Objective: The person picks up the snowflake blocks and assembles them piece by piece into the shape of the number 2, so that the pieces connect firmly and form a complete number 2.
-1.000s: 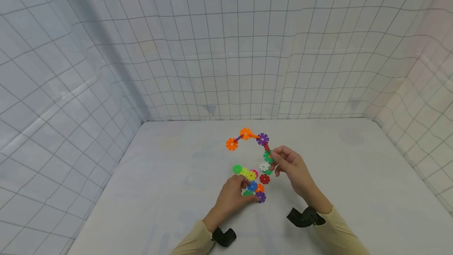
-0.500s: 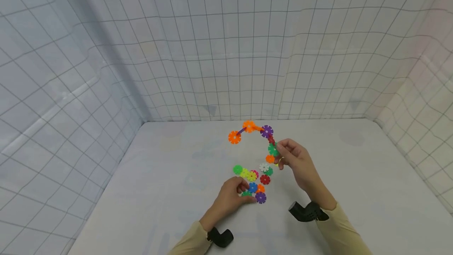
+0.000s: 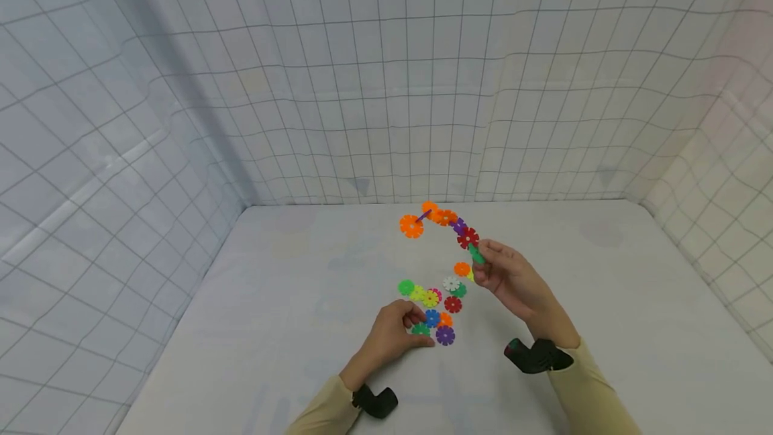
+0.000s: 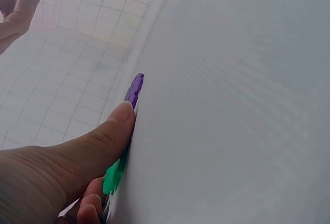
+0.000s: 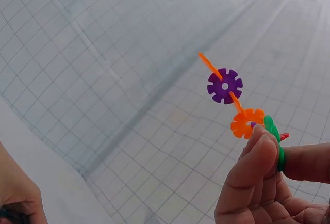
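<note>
My right hand [image 3: 513,280] pinches a green notched disc [image 3: 477,255] between thumb and fingers. From it extends a linked chain of plastic snowflake discs: a red disc [image 3: 468,238], a purple one, and several orange ones, ending in an orange disc [image 3: 411,226]. The right wrist view shows the chain's purple disc [image 5: 225,86] face-on, held off the table. My left hand [image 3: 392,334] rests on the table with relaxed, bent fingers around a loose green disc [image 3: 421,330]. Its thumb lies beside a loose purple disc [image 3: 445,335]; the left wrist view hides any contact.
Several loose discs lie between the hands, including a blue disc [image 3: 432,318], a dark red disc [image 3: 453,304] and a white disc [image 3: 451,284]. An orange disc [image 3: 461,269] lies under the chain. Grid-patterned sheets [image 3: 386,86] surround the white table [image 3: 272,321].
My right hand has shifted right and slightly up with the chain and turned it, uncovering the orange disc on the table. The left hand has drawn back slightly from the purple disc.
</note>
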`<act>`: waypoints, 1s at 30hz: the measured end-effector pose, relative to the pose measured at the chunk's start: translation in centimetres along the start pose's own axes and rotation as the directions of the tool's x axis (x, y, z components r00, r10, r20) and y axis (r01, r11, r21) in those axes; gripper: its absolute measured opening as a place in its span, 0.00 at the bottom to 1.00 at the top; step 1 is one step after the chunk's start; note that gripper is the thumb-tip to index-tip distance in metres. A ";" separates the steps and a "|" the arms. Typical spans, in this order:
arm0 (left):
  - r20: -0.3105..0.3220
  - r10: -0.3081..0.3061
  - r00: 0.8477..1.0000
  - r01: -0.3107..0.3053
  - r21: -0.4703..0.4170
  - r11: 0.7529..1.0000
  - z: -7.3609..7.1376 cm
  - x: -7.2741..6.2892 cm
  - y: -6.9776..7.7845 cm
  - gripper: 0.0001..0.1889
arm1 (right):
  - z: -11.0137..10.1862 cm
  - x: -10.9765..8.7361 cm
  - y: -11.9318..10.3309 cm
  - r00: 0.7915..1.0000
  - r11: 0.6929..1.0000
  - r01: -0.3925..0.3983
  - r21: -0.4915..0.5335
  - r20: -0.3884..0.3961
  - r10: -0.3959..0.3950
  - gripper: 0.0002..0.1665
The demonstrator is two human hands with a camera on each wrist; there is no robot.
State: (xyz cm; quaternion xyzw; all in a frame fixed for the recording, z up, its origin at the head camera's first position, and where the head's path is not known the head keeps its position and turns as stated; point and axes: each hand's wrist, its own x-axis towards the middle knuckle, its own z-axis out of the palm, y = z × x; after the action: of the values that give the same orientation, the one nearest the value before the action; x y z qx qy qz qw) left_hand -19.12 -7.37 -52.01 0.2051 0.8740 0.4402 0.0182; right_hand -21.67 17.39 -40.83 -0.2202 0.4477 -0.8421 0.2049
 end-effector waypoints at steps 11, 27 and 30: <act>-0.010 -0.015 1.000 0.015 -0.002 1.000 0.0 0.0 -0.2 0.16 | -0.1 0.0 -0.1 0.997 0.996 -0.044 0.077 0.059 0.040 0.21; -0.008 -0.014 1.000 0.013 -0.023 1.000 0.0 0.0 -0.4 0.16 | 0.0 -0.3 -0.5 0.998 0.984 -0.053 0.172 0.052 0.044 0.26; -0.012 -0.009 1.000 0.008 -0.049 0.999 -0.2 0.0 -0.5 0.13 | 0.0 -0.3 -0.5 0.998 0.984 -0.052 0.172 0.056 0.043 0.26</act>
State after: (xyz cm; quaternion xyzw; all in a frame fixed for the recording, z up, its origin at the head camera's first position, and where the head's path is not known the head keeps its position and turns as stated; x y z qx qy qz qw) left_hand -19.32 -7.82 -52.31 0.1984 0.8638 0.4627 0.0198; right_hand -21.51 17.86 -40.47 -0.2128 0.3724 -0.8667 0.2547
